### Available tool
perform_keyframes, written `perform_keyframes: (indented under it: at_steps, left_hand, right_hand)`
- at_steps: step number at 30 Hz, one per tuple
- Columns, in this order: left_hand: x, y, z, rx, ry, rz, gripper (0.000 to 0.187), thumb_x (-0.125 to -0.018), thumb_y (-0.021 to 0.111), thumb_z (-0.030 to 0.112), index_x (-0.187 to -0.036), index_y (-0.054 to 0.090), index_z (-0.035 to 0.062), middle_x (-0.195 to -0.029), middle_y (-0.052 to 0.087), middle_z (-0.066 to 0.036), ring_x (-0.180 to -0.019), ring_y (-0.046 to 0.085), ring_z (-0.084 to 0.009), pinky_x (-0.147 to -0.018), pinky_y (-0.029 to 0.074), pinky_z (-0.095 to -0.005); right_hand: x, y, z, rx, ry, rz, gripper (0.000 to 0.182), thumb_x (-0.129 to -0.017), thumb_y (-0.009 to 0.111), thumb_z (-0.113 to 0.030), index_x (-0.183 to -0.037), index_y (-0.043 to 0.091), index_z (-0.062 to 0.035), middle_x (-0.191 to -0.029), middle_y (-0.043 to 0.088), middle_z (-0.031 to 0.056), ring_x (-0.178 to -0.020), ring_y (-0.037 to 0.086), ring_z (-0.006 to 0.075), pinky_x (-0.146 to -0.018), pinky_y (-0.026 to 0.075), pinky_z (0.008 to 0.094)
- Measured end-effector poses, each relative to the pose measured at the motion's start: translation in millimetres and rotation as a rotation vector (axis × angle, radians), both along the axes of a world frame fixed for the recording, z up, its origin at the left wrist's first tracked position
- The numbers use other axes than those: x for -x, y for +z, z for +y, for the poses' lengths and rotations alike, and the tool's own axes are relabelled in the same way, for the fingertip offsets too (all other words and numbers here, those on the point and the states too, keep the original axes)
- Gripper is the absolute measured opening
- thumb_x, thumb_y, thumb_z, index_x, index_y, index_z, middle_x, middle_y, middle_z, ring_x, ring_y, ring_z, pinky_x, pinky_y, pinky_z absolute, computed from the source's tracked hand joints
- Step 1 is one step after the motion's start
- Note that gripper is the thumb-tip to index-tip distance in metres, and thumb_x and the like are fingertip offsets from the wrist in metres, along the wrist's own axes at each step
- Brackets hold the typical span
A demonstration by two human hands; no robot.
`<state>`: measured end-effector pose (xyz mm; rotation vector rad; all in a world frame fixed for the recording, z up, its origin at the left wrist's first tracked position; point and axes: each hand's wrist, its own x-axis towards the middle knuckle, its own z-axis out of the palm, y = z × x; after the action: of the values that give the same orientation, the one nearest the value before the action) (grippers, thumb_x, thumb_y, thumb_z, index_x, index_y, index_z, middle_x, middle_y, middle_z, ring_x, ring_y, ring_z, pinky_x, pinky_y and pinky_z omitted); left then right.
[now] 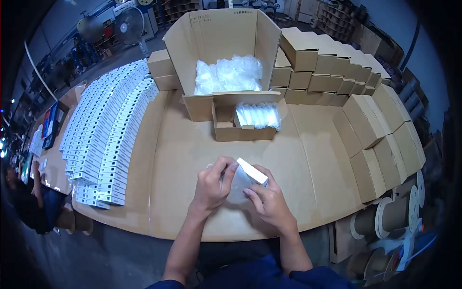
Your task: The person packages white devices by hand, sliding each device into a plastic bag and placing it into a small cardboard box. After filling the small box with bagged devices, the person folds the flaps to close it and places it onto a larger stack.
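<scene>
Just in front of me, over the cardboard-covered table, is a small white box [251,170] beside a clear plastic bag [238,189]. My left hand [212,183] pinches the bag's edge between thumb and fingers. My right hand [268,198] is closed around the lower right end of the white box, its thumb pressed over the bag. Beyond my hands stands an open brown carton [228,135], holding a row of white boxes in clear wrap [258,116] in its right part. Behind it, a larger open carton [224,38] contains a heap of clear plastic bags [228,74].
Long stacked rows of white boxes [113,120] cover the table's left side. Closed brown cartons [327,67] are piled at the back right, and more cartons [375,139] line the right edge. Cable spools [385,216] stand below it. Another person [33,197] sits at far left.
</scene>
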<state>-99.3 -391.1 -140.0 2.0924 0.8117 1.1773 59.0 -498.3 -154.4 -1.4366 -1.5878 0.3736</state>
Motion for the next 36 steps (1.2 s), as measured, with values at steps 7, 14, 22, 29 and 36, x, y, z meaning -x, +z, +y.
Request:
perform_keyframes:
  at_steps: [7,14,22,29,36]
  left_hand:
    - [11,17,22,0.221,-0.164,-0.045,0.023,-0.101,0.065,0.007,-0.123,0.066,0.0069,-0.087,0.078,-0.012,-0.077,0.078,-0.0214,-0.070,0.060,-0.0344]
    - [13,26,25,0.228,-0.044,0.007,0.027,-0.102,0.062,0.008,-0.128,0.063,0.0065,-0.078,0.072,-0.005,-0.066,0.070,-0.0146,-0.065,0.056,-0.0324]
    - [24,-46,29,0.617,-0.192,-0.796,0.064,-0.099,0.073,0.021,-0.146,0.037,-0.0027,-0.130,0.057,-0.013,-0.123,0.056,-0.0186,-0.101,0.048,-0.0323]
    - [8,-49,-19,0.725,-0.133,-0.334,0.056,-0.079,0.091,0.009,-0.125,0.062,-0.0041,-0.108,0.073,-0.009,-0.100,0.070,-0.0163,-0.090,0.056,-0.0325]
    - [22,-50,-28,0.660,-0.212,-0.196,0.058,-0.077,0.093,0.014,-0.123,0.064,-0.0041,-0.108,0.074,-0.012,-0.100,0.071,-0.0167,-0.091,0.057,-0.0335]
  right_hand:
    - [-14,-8,-7,0.327,-0.013,0.367,0.024,-0.092,0.080,-0.020,-0.104,0.075,-0.0003,-0.119,0.059,0.0146,-0.086,0.058,0.0180,-0.073,0.050,0.0308]
    - [-4,-18,2,0.381,-0.064,0.520,0.019,-0.094,0.079,-0.019,-0.101,0.077,-0.0011,-0.102,0.055,0.0042,-0.082,0.051,0.0087,-0.068,0.044,0.0247]
    - [-1,-41,1,0.134,-0.232,0.718,0.016,-0.094,0.080,-0.013,-0.093,0.075,0.0023,-0.098,0.055,0.0021,-0.082,0.049,0.0080,-0.069,0.043,0.0247]
    - [3,-35,2,0.053,-0.183,0.717,0.013,-0.098,0.073,-0.009,-0.104,0.070,0.0023,-0.111,0.057,0.0058,-0.091,0.058,0.0109,-0.081,0.048,0.0235]
    - [-54,11,15,-0.439,-0.115,0.424,0.050,-0.095,0.069,0.004,-0.139,0.046,-0.0060,-0.123,0.057,0.0139,-0.099,0.063,0.0178,-0.091,0.051,0.0301]
